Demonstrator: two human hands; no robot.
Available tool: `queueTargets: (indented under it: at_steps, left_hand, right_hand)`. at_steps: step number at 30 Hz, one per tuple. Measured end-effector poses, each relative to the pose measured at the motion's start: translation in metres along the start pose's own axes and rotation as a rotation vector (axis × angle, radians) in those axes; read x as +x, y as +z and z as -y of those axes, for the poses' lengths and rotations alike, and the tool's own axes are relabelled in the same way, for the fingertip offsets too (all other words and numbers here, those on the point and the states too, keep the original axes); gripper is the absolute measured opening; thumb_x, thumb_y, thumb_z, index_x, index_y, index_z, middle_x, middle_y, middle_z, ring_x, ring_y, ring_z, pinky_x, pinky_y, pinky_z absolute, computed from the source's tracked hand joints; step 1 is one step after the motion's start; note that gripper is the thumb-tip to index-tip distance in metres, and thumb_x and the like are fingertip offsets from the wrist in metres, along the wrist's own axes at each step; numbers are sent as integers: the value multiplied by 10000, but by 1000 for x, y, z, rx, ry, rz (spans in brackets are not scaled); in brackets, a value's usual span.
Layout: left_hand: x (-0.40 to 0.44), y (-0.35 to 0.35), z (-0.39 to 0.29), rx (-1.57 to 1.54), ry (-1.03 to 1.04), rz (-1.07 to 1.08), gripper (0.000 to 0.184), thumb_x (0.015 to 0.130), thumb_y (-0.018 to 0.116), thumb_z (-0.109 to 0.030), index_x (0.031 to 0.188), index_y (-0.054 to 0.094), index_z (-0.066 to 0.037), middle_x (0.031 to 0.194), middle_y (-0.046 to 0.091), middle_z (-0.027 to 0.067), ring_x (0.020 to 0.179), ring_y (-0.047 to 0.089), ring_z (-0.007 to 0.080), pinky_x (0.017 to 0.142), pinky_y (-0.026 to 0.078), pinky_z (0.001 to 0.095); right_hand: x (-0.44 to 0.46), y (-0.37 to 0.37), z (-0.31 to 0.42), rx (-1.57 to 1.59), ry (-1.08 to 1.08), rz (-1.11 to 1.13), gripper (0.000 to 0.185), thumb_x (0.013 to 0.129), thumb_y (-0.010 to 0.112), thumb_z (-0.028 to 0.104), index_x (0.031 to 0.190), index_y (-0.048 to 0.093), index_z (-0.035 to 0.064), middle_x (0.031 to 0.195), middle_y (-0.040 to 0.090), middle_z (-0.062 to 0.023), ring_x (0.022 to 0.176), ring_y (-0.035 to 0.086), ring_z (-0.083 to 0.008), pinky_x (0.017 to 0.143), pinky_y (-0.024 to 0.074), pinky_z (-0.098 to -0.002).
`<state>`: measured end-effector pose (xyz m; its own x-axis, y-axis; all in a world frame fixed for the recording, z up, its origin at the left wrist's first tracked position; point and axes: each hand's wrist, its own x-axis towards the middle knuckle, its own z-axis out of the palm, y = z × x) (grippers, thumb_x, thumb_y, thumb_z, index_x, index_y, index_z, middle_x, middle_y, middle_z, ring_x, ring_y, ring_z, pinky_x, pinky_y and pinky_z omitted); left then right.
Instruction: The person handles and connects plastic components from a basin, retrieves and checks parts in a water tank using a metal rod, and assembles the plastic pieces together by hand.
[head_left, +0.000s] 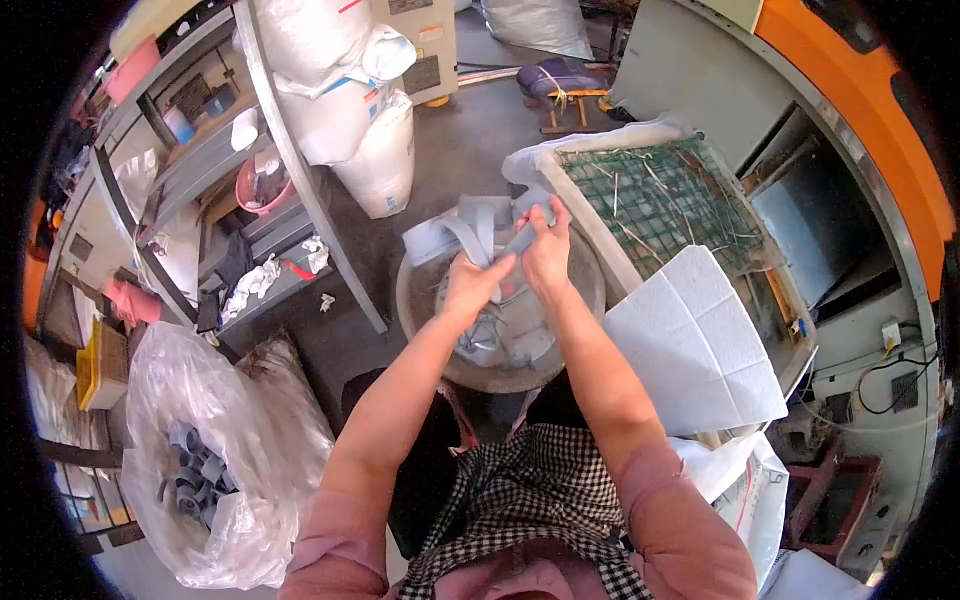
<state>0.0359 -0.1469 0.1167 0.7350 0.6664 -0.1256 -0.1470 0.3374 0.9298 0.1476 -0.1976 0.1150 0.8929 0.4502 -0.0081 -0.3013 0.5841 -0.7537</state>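
Observation:
Above a round tub-like stand point(545, 375), both my hands work close together on grey plastic. My left hand point(474, 288) is closed around a grey curved plastic piece point(468, 238), whose flat strips fan out beyond the fingers. Just to its right, my right hand point(546, 258) has its fingers curled on a smaller grey part point(522, 240); whether the two parts are joined, I cannot tell. Grey scraps point(482, 340) lie on the stand below my wrists.
A clear plastic bag point(270, 440) at the left holds several grey ring-shaped parts point(195, 480). Metal shelving point(290, 150) and stacked white sacks point(375, 150) stand beyond. On the right are a green mesh-topped frame point(665, 205), a white sheet point(695, 345) and an orange-edged machine point(850, 100).

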Motion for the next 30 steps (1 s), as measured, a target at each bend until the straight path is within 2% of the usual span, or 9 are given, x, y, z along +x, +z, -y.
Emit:
queueTargets:
  at_steps: [7,10,12,14,16,18,21,26,30]
  left_hand:
    - [13,-8,8,483,130,-45,388,830,696,-277,1043,586,28,799,640,51,580,579,100,436,471,251]
    - [12,-2,-5,366,112,-149,368,826,698,-314,901,631,41,739,639,60,551,574,113,489,479,272]
    - [13,-3,1,227,212,-235,388,824,697,-342,819,651,44,709,639,69,537,575,127,518,483,287]
    - [31,-23,17,577,117,-152,459,826,674,-417,809,653,41,727,649,86,586,603,155,559,482,323]
    - [32,-31,10,448,-226,-249,529,836,641,-459,1025,595,34,856,661,113,687,651,195,544,481,344]
    - [13,-35,-22,-83,-369,-433,437,849,636,-443,1034,612,-47,845,666,89,707,646,181,488,447,308]
    - [3,-82,-53,-185,-267,-315,422,856,635,-423,965,620,-15,744,657,103,531,567,164,433,419,307]
    - [-78,-190,-116,763,344,-584,444,847,652,-389,817,675,53,639,648,97,568,614,150,538,486,342]
    - [-188,-289,-176,979,204,-974,577,873,490,-552,928,663,-5,788,655,178,758,646,280,690,490,421]
  right_hand:
    - [1,-1,9,28,82,172,516,950,516,167,1384,251,77,919,571,-125,799,586,-168,671,502,-305]
    - [7,-8,27,-639,-65,72,477,956,497,272,1343,335,46,775,614,-127,628,627,-172,494,502,-301]
    - [13,-20,36,-933,-123,-5,435,952,472,352,1258,460,44,674,616,-172,618,638,-230,585,508,-373]
    - [26,-33,30,-1252,-267,-30,381,941,458,347,1067,613,22,943,651,-226,919,617,-385,827,466,-424]
    - [28,-39,23,-1354,-261,-62,394,927,478,344,1058,617,-1,1045,638,-224,1000,611,-344,875,459,-399]
    - [46,-60,9,-1384,-342,15,383,911,518,302,1109,588,-18,900,671,-153,801,647,-239,744,509,-341]
    - [52,-66,11,-1071,-166,96,366,922,540,306,1088,581,-18,659,605,-71,504,565,-129,465,453,-295]
    - [57,-64,-7,-1209,-261,230,295,928,539,262,994,619,-14,572,556,-53,463,529,-116,454,427,-278]
    - [34,-47,5,-1321,-315,372,247,900,568,223,983,646,5,672,627,-91,570,600,-147,526,462,-282]
